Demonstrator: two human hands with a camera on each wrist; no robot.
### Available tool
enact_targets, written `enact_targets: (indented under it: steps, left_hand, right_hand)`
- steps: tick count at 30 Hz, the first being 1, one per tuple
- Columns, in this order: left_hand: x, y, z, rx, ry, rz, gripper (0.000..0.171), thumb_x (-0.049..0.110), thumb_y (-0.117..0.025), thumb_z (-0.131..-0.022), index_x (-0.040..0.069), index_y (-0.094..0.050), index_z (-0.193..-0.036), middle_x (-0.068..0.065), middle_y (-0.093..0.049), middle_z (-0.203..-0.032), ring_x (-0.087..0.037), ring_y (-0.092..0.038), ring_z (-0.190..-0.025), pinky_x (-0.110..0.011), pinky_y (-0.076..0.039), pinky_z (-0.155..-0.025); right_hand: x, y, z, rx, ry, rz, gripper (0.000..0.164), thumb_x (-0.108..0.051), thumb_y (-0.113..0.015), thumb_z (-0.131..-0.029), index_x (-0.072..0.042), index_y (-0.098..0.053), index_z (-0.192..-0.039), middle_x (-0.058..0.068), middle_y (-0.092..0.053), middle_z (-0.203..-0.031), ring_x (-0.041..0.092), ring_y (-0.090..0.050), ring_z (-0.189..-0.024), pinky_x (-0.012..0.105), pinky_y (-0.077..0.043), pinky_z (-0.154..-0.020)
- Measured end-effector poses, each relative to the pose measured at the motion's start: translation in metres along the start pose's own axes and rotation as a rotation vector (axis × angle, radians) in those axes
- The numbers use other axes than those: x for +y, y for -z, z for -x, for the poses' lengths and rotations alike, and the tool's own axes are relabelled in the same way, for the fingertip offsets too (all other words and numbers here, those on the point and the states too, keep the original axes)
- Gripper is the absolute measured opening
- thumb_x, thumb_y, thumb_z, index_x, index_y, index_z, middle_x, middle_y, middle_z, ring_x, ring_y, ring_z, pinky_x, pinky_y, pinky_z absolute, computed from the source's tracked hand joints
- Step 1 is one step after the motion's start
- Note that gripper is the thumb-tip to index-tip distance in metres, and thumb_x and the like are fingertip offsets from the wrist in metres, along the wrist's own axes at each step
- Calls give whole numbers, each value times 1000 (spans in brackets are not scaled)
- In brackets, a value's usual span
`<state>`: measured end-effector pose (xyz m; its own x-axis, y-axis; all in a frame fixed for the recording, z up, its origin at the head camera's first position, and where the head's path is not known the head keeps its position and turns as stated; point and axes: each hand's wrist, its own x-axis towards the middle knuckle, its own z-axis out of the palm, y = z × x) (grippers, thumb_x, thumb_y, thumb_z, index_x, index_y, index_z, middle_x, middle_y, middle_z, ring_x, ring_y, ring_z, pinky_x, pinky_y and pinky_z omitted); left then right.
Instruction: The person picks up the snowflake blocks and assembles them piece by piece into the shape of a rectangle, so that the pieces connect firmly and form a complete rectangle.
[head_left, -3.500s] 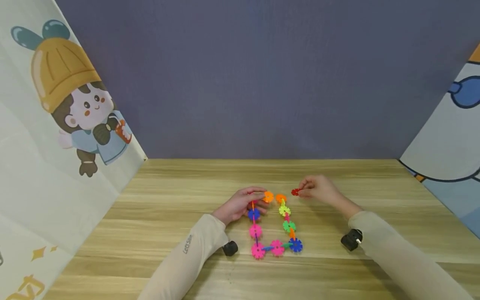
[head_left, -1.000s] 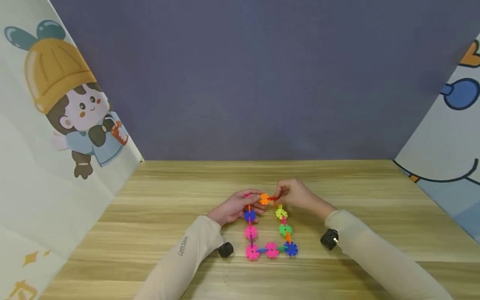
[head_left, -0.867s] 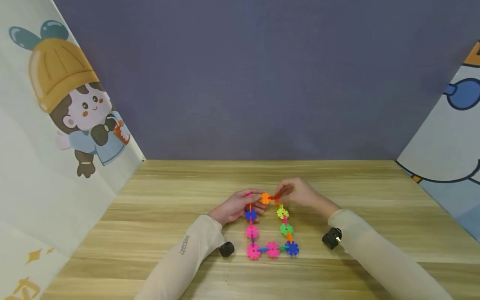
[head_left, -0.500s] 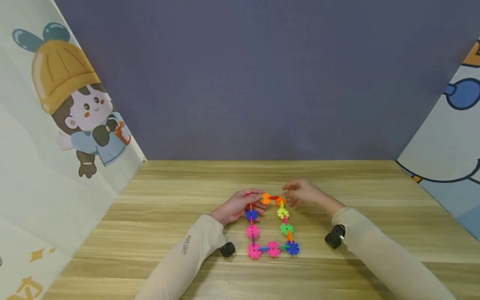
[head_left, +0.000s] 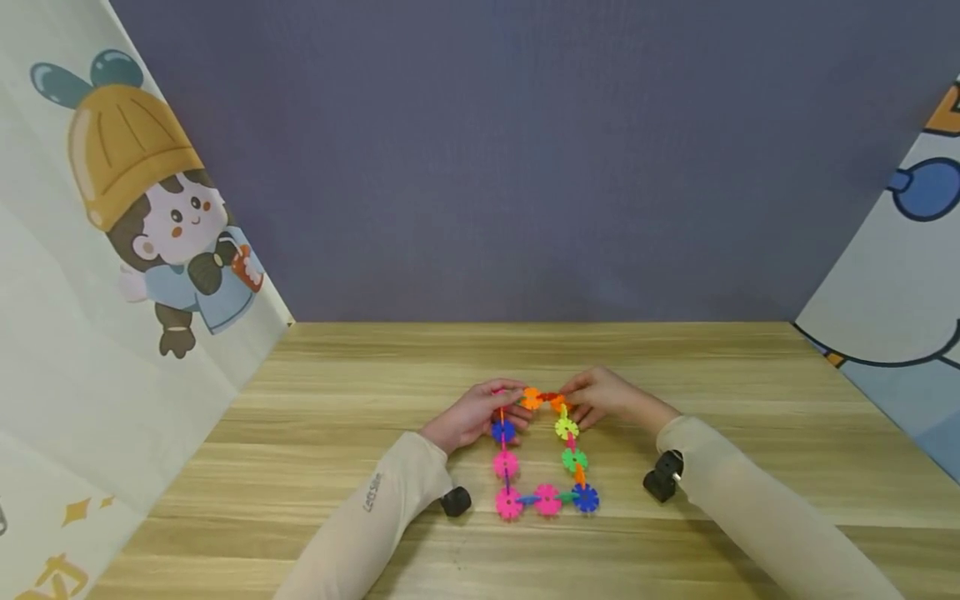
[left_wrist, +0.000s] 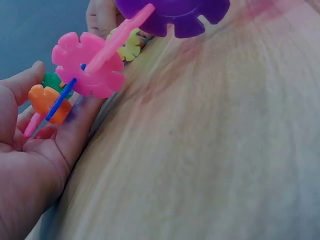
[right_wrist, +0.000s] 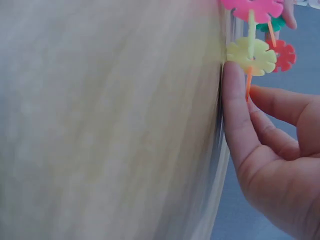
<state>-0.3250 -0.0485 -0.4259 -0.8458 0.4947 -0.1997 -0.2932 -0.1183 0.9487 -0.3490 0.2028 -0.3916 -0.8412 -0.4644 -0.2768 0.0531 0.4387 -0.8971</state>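
A ring of interlocking snowflake discs, roughly rectangular, is in front of me. My left hand [head_left: 476, 412] holds its far left corner, thumb above and fingers beneath; in the left wrist view an orange disc [left_wrist: 49, 103] and a pink disc [left_wrist: 87, 65] show by the fingers. Between two orange discs along the far side sits a red disc [head_left: 548, 397]. At the far right corner my right hand [head_left: 607, 396] pinches an orange disc [right_wrist: 248, 82], seen edge-on under a yellow disc [right_wrist: 251, 56] in the right wrist view. The near corners are a pink disc [head_left: 509, 503] and a blue disc [head_left: 586, 498].
The wooden table [head_left: 337, 467] spreads around the ring, with a dark grey-blue panel [head_left: 525, 167] behind it. Cartoon-printed panels stand at left [head_left: 45, 333] and right [head_left: 892, 292]. A black wrist camera [head_left: 455, 501] is by the left cuff, another [head_left: 663, 476] by the right.
The red disc, earlier held apart in my right hand, now links the two orange discs. My right hand let go of it, drew back slightly, then took the right orange disc. My left hand keeps its hold.
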Motion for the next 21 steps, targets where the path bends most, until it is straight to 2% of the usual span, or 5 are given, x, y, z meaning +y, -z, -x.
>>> enact_targets:
  steps: [9, 14, 21]
  left_hand:
    - [-1, 1, 1, 5, 18, 13, 38, 17, -48, -107, 1, -47, -142, -15, -72, -98, -20, -70, -79, -47, -62, -72]
    - [0, 0, 2, 22, 44, 25, 36, 17, -49, -107, 1, -49, -139, -14, -73, -95, -19, -71, -77, -42, -62, -68]
    - [4, -2, -2, 17, 67, 3, 38, 21, -48, -107, 1, -49, -139, -18, -73, -103, -17, -71, -78, -33, -62, -63]
  right_hand:
    - [10, 8, 4, -8, 24, -140, 40, 3, -51, -98, 23, -45, -132, 18, -66, -95, 20, -69, -76, 36, -62, -74]
    - [14, 11, 6, 6, 24, -227, 40, 5, -49, -99, 23, -42, -134, 16, -66, -96, 19, -70, -76, 34, -62, -75]
    - [11, 15, 7, 9, 35, -343, 39, 5, -51, -98, 23, -45, -131, 12, -67, -89, 17, -69, -73, 31, -61, -74]
